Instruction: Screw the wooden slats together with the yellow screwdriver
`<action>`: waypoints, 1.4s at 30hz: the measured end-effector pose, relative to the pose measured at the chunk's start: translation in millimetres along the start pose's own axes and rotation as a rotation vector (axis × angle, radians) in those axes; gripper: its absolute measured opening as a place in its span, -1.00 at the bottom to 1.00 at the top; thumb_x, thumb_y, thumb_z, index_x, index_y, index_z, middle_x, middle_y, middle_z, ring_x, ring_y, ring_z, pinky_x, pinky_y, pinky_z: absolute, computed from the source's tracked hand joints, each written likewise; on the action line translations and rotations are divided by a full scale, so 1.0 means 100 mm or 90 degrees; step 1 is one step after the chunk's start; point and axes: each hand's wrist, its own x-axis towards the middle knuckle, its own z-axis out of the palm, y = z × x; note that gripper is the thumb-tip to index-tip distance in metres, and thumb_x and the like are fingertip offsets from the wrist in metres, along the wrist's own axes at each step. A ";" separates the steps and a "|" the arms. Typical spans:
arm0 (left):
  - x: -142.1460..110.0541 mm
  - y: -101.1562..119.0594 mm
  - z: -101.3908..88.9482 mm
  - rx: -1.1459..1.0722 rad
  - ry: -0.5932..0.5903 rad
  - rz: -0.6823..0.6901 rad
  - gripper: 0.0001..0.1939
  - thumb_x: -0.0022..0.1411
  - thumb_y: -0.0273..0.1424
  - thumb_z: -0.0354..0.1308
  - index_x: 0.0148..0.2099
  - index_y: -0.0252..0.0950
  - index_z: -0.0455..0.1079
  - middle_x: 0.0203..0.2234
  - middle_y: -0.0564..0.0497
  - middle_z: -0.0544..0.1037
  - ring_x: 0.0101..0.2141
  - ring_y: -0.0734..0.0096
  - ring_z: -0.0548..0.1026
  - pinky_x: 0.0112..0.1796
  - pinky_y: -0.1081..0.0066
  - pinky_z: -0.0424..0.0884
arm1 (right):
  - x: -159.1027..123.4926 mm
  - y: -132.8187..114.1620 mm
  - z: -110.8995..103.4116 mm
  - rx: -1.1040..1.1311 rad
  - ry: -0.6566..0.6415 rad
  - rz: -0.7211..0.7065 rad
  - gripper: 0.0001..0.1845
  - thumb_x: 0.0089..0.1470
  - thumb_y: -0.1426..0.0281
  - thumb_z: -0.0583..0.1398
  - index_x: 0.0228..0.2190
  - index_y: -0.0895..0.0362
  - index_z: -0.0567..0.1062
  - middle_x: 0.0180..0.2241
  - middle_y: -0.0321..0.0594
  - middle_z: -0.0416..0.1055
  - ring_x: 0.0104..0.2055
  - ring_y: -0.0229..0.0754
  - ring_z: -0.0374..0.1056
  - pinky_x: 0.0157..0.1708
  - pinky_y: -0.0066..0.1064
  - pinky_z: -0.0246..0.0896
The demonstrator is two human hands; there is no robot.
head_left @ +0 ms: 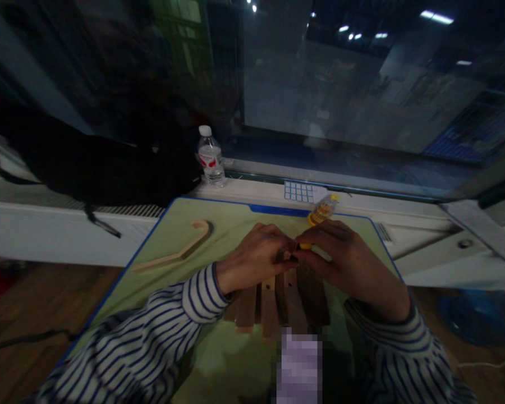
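My left hand (256,255) and my right hand (345,255) meet over a row of wooden strips (270,306) on the green board (219,359). Small dark holes show in some strips. The right thumb and fingers pinch a small yellow piece (305,246), mostly covered by the fingers; its kind is unclear. Curled inward, my left fingers touch or nearly touch the right fingertips, and what they grip is hidden. Just beyond my right hand stands a small clear bottle (324,209) with a yellow top and base. A hooked wooden piece (183,251) lies to the left.
On the white sill behind the board stand a water bottle (211,160) and a blue-gridded sheet (298,192). A black bag (122,163) covers the sill's left part. A dark window (294,78) rises behind. Blue plastic (480,317) lies on the floor at right.
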 end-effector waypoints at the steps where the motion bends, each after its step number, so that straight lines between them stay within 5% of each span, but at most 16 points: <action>1: -0.02 -0.01 0.01 0.005 0.012 0.004 -0.76 0.14 -0.24 0.22 -0.16 -0.24 0.45 -0.34 0.04 0.49 -0.23 0.34 0.39 -0.19 0.30 0.23 | 0.00 0.00 0.00 0.001 0.001 -0.002 -0.86 0.14 0.37 0.17 -0.26 0.16 0.46 -0.30 -0.20 0.49 -0.21 -0.16 0.37 -0.14 -0.27 0.22; 14: -0.10 0.02 0.18 0.062 0.100 -0.040 -0.73 0.12 -0.11 0.20 -0.19 -0.12 0.53 -0.11 -0.02 0.46 -0.07 0.20 0.28 -0.05 0.18 0.18 | -0.01 0.06 0.05 0.031 0.049 -0.035 -0.80 0.14 0.36 0.17 -0.20 0.17 0.46 -0.29 -0.16 0.51 -0.20 -0.16 0.39 -0.16 -0.27 0.31; 19: -0.10 0.01 0.17 0.059 0.088 -0.035 -0.75 0.16 -0.15 0.18 -0.19 -0.14 0.53 -0.10 -0.01 0.46 -0.08 0.23 0.31 -0.06 0.21 0.19 | -0.05 0.05 0.00 0.072 0.035 -0.040 -0.69 0.14 0.44 0.14 -0.05 0.14 0.41 -0.13 -0.13 0.49 -0.07 -0.15 0.38 -0.08 -0.24 0.31; 32: -0.13 0.06 0.09 0.051 0.020 -0.021 -0.77 0.25 -0.26 0.11 -0.08 -0.15 0.47 -0.04 -0.03 0.44 -0.04 0.23 0.33 -0.05 0.17 0.20 | -0.03 0.05 0.00 0.025 0.020 0.002 -0.79 0.14 0.40 0.15 -0.17 0.15 0.46 -0.24 -0.11 0.51 -0.15 -0.10 0.40 -0.13 -0.19 0.31; 38: -0.13 0.04 0.17 0.052 0.094 -0.035 -0.69 0.15 -0.15 0.19 -0.11 -0.19 0.48 -0.08 -0.04 0.48 -0.07 0.23 0.38 -0.06 0.17 0.21 | -0.04 0.04 0.03 0.025 0.026 0.004 -0.80 0.13 0.38 0.16 -0.19 0.17 0.45 -0.26 -0.12 0.51 -0.17 -0.11 0.40 -0.15 -0.20 0.32; 42: -0.12 0.03 0.21 0.057 0.123 -0.020 -0.73 0.17 -0.16 0.18 -0.19 -0.22 0.51 -0.11 -0.05 0.51 -0.11 0.25 0.40 -0.08 0.20 0.22 | -0.02 0.03 0.02 0.060 0.030 -0.016 -0.66 0.14 0.42 0.13 -0.02 0.14 0.38 -0.13 -0.08 0.48 -0.08 -0.10 0.38 -0.11 -0.16 0.32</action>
